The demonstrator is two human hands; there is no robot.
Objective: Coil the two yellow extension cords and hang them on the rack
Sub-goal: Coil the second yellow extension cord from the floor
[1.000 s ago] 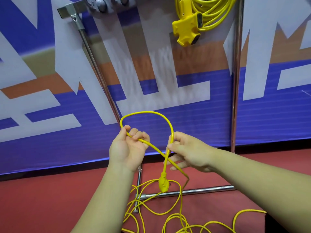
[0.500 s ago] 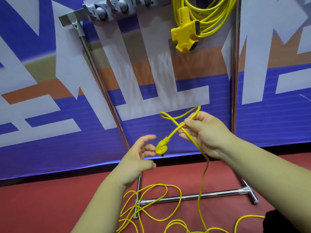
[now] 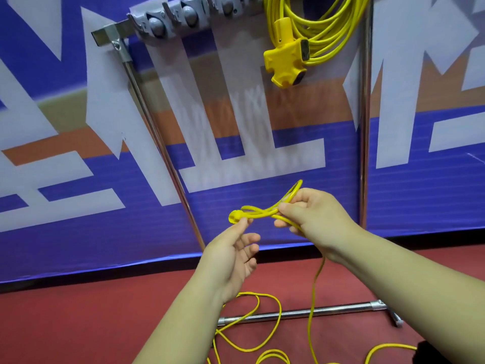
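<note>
One cord point(image 3: 284, 61) hangs coiled on the rack point(image 3: 363, 127). Below it, our right grip point(image 3: 315, 219) pinches the second cord point(image 3: 262, 212) in its first small loops. The left grip point(image 3: 231, 258), released, touches the plug point(image 3: 234, 216). Next, we judge, gather the slack under the rack into further loops.

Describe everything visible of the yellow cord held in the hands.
The yellow cord is thin, glossy, plastic-looking. The right hand pinches a few small loops of it in mid-air; its round plug juts left, touched by a fingertip of the left hand. Below, it drops to the red floor and sprawls in loose curves across the rack's base bar.
</note>
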